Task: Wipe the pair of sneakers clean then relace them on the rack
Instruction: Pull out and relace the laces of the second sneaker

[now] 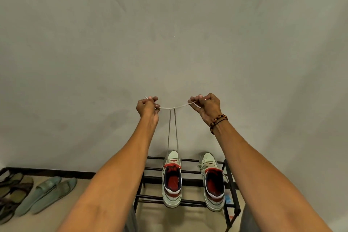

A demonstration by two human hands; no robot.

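At mid-frame the left hand (147, 108) and right hand (206, 106), held apart, each pinch an end of the lace (172, 132) rising from the left sneaker (171, 177), which, like the right sneaker (212, 181), sits lengthwise on the rack (190, 172) at lower centre, toes toward the wall, the crossing seemingly a knot.

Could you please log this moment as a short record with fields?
left hand: pinches one lace end, raised
right hand: pinches the other end, raised
lace: crossed between the hands, two strands run down to the left sneaker
right sneaker: laced, on the rack
floor, left: green slippers, dark sandals
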